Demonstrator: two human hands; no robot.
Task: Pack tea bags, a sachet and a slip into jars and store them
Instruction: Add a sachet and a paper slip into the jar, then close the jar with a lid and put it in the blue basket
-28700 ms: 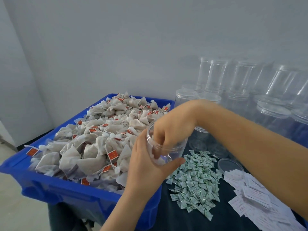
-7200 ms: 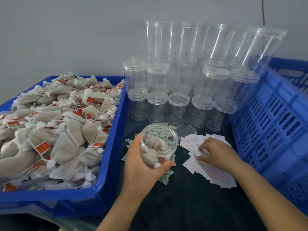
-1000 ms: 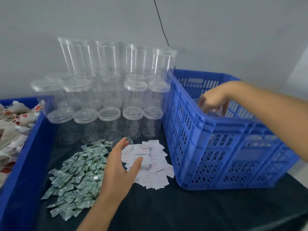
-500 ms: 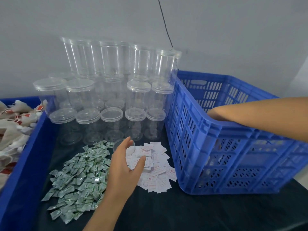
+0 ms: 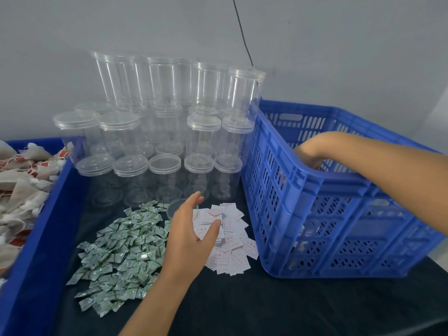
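L hand (image 5: 191,235) is hovering open over the table (image 5: 266,309), fingers straight and slightly spread, holding nothing; it's sitting above the seam btwn the sachets (image 5: 121,248), a green-white heap to its left, and the slips (image 5: 230,238), white w/ red print, to its right; a loose clear lid (image 5: 173,208) is lying just beyond its fingertips. R hand (image 5: 308,154) is reaching down into the blue crate (image 5: 327,214) on the right, wrist bending over the near rim; fingers are hiding behind the crate wall, so can't tell if it's gripping anything. Something pale is showing through the crate's slots low down, too unclear to name. Empty jars (image 5: 169,132), clear w/ lids on, are standing stacked in rows at the back against the wall, touching the crate's left side. Tea bags (image 5: 21,180) w/ red tags are piling in the blue bin (image 5: 41,251) at far left.
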